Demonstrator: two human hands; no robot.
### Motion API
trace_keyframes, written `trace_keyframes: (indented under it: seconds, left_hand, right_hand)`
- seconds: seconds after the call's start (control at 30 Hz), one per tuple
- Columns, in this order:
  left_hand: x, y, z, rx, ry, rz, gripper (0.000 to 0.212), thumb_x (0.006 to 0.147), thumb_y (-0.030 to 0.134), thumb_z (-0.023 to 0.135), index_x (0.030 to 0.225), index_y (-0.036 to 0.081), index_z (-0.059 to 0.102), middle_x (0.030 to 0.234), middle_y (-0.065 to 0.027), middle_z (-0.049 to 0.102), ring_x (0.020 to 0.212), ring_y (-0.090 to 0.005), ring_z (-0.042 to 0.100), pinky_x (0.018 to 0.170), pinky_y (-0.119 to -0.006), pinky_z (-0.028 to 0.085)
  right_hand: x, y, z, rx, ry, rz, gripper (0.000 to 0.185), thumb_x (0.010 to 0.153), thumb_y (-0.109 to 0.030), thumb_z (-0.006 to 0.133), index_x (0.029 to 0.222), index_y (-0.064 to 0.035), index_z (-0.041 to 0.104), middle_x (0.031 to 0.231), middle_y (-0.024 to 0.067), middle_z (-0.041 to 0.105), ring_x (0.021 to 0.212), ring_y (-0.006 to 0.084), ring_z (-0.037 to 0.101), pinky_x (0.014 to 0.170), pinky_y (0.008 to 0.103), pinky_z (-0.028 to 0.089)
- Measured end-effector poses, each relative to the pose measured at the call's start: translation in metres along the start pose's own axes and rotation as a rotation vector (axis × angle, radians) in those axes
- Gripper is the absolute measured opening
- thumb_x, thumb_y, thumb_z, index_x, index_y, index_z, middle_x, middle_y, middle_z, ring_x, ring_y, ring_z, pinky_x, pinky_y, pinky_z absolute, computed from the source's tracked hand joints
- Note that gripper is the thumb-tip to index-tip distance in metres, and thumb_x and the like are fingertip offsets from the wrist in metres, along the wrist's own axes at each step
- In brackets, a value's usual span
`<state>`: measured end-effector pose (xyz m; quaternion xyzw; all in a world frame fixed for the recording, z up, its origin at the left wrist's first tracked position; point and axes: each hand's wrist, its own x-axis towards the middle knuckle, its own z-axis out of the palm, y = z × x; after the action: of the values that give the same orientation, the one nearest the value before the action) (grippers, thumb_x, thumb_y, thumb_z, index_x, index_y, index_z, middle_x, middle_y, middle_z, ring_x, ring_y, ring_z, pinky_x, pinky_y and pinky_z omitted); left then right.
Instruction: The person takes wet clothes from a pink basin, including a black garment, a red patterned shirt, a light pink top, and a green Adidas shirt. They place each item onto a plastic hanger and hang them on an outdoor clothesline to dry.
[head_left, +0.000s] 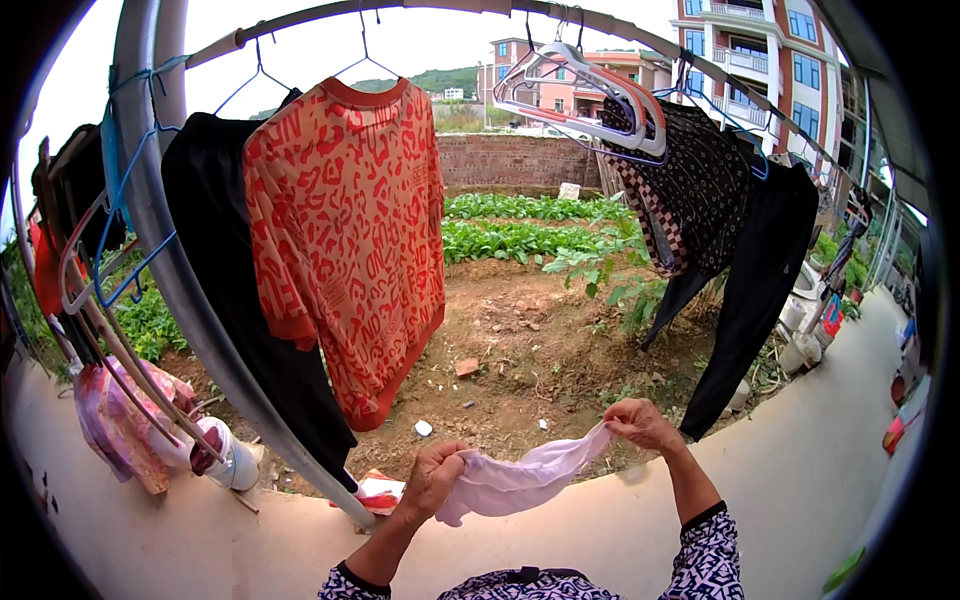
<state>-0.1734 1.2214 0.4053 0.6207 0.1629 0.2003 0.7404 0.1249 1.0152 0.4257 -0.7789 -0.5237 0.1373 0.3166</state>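
Observation:
A pale pink cloth (517, 484) hangs slack between my two hands over the edge of the concrete floor. My left hand (435, 480) is closed on its left end, and my right hand (639, 426) pinches its right end, held a little higher. Beyond my left hand an orange-red patterned shirt (360, 225) hangs from a hanger on the pole (450, 6), with black trousers (217, 225) beside it. To the right hang several white and orange plastic hangers (581, 120), a dark patterned garment (697, 180) and black trousers (765, 285).
A slanting metal post (247, 375) stands at the left, with a blue hanger (124, 247) tied to it. Near its foot are a white bucket (232, 457) and a red and white packet (381, 491). Past the floor's edge lie soil, leafy plants (517, 238) and a brick wall (517, 159).

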Motion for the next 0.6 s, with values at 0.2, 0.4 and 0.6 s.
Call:
trace_keyframes:
  seconds: [0.2, 0.4, 0.6]
  left_hand:
    - [0.018, -0.008, 0.014, 0.068, -0.085, 0.047, 0.020, 0.082, 0.011, 0.047, 0.084, -0.002, 0.062, 0.073, -0.0015, 0.058, 0.067, -0.0081, 0.053, 0.060, -0.023, 0.043]
    - [0.036, -0.024, 0.023, 0.083, -0.143, -0.058, 0.021, 0.083, 0.012, 0.047, 0.085, -0.001, 0.062, 0.072, -0.0004, 0.057, 0.064, -0.0075, 0.051, 0.058, -0.022, 0.042]
    - [0.049, -0.025, 0.026, 0.069, -0.143, -0.097, 0.020, 0.084, 0.013, 0.048, 0.087, 0.000, 0.064, 0.078, 0.0006, 0.060, 0.073, -0.0066, 0.053, 0.065, -0.022, 0.044]
  right_hand:
    - [0.052, -0.030, -0.054, 0.006, 0.452, -0.202, 0.009, 0.082, -0.008, 0.062, 0.087, -0.0008, 0.063, 0.076, 0.0050, 0.060, 0.068, 0.0128, 0.055, 0.062, 0.0254, 0.045]
    - [0.090, -0.112, -0.146, -0.038, 0.990, -0.500, 0.005, 0.088, -0.006, 0.056, 0.091, -0.0029, 0.059, 0.079, 0.0005, 0.057, 0.065, 0.0053, 0.049, 0.054, 0.0210, 0.039]
    - [0.132, -0.214, -0.192, -0.558, 1.221, -0.798, 0.009, 0.089, -0.008, 0.054, 0.094, -0.0072, 0.061, 0.087, 0.0045, 0.059, 0.068, 0.0130, 0.056, 0.057, 0.0261, 0.044]
